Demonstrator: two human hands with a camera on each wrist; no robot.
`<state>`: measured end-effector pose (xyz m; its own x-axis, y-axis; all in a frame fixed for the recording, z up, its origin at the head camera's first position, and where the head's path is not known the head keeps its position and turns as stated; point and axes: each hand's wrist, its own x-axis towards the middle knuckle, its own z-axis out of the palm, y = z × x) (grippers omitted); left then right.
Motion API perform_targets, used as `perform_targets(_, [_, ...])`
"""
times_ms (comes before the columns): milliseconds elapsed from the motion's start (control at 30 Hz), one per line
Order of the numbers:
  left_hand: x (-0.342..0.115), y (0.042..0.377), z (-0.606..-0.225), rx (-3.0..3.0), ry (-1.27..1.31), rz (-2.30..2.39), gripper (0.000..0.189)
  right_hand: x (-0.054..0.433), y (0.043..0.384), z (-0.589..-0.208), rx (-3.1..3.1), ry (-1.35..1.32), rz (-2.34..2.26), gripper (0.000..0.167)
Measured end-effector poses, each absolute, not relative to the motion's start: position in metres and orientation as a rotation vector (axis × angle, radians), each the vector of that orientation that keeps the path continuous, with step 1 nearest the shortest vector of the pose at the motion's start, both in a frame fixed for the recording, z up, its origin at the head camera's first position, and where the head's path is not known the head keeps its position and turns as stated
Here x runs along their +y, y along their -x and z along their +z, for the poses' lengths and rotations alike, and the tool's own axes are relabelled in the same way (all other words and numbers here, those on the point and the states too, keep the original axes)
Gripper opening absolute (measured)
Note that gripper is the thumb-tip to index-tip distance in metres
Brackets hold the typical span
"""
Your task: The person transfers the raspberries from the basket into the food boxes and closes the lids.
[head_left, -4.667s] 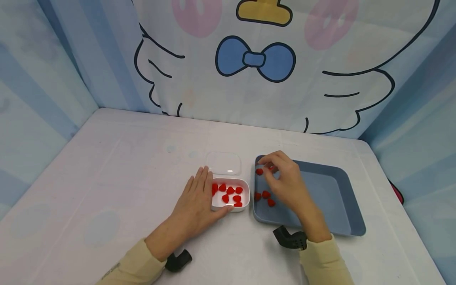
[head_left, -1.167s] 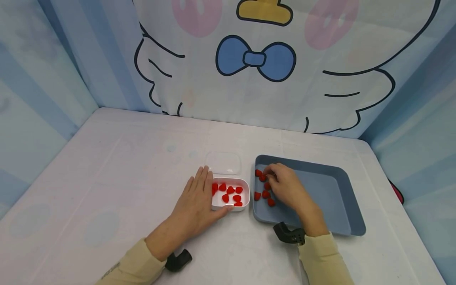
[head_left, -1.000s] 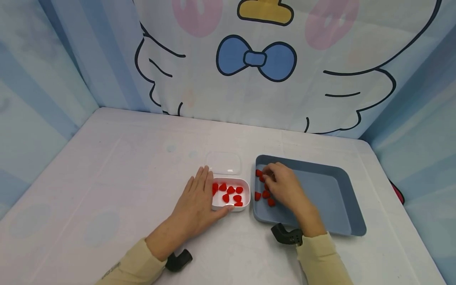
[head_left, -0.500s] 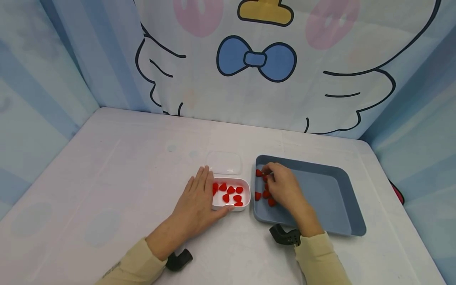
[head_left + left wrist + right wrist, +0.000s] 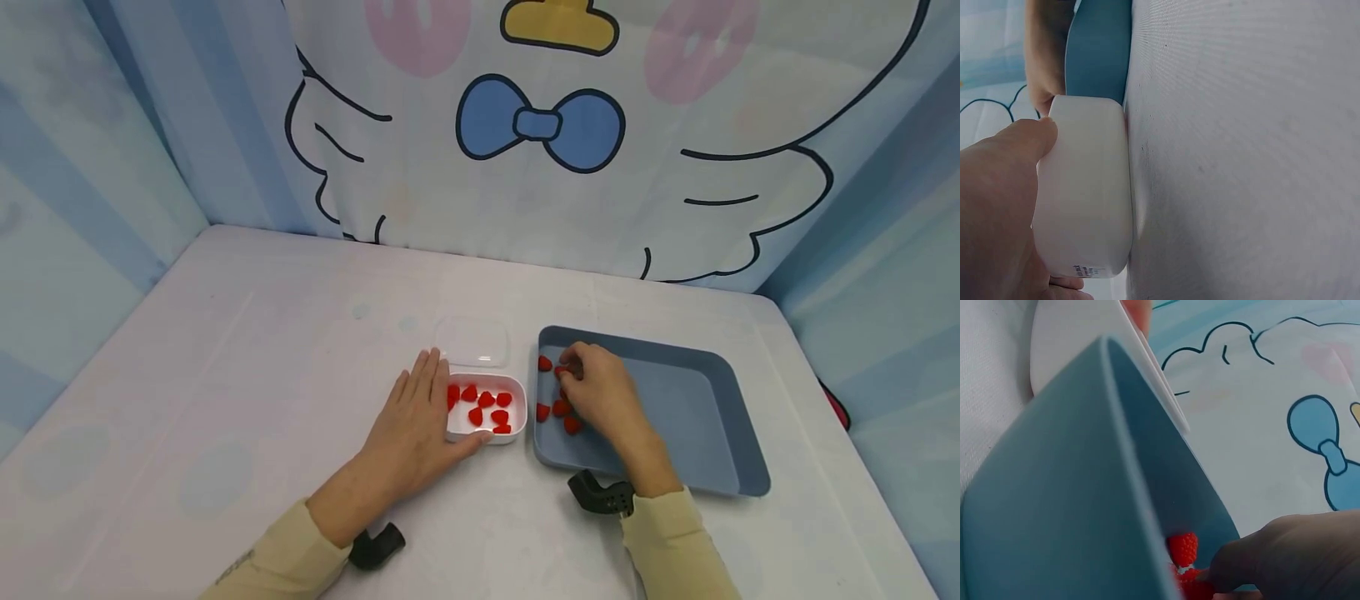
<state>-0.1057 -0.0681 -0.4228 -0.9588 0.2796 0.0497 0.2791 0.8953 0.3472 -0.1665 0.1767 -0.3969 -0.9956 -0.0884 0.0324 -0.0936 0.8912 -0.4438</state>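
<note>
My left hand (image 5: 411,417) lies with straight fingers along the left side of a white plastic box (image 5: 517,429). Its thumb rests at the box's near rim, as the left wrist view also shows. Inside the box are several red raspberries (image 5: 486,400). My right hand (image 5: 602,392) reaches into the left part of a blue-grey tray (image 5: 675,417), thumb and forefinger pinching a raspberry (image 5: 559,371). Around those fingertips lie several other raspberries (image 5: 561,408). In the right wrist view, one raspberry (image 5: 1183,549) sits just beyond the fingers, near the tray wall.
A clear plastic lid (image 5: 471,343) lies behind the box. The tray's left edge stands close beside the box. A white cloth covers the table (image 5: 225,375), and printed curtains (image 5: 540,208) hang at its back and sides.
My right hand has come down into the tray from a higher position. The raspberry at its fingertips has shifted slightly right over the last second. My left hand and the box have stayed put.
</note>
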Motion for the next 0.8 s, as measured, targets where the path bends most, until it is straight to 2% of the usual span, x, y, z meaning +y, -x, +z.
perform_targets(800, [-0.0679,0.1068,-0.4238,3.06,-0.445,0.572,0.107,0.1713,0.1669,-0.4014,-3.015,-0.141,0.708,0.019])
